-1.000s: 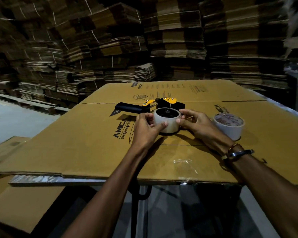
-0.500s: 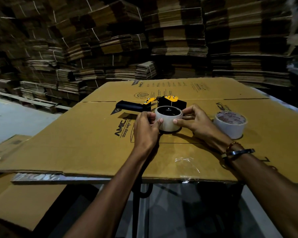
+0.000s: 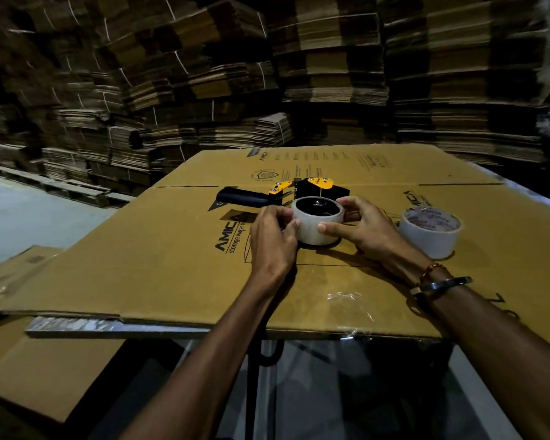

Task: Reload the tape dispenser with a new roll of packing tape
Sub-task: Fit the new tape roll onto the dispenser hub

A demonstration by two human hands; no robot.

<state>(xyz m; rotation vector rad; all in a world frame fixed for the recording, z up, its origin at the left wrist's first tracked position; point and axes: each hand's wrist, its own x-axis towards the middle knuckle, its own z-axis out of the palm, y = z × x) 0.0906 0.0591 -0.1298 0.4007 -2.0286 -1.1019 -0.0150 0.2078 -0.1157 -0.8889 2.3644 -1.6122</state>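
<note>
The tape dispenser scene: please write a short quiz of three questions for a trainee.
1. True or false: both hands grip the same tape roll.
2. Where does the spare roll stand? A) by the right hand B) by the left hand C) on the floor
3. Fill in: the tape dispenser has a black handle and ____ plates.

Key: 1 true. 2 A. 3 yellow.

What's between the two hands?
The tape roll on the dispenser: left hand and right hand grip its opposite sides, head view.
</note>
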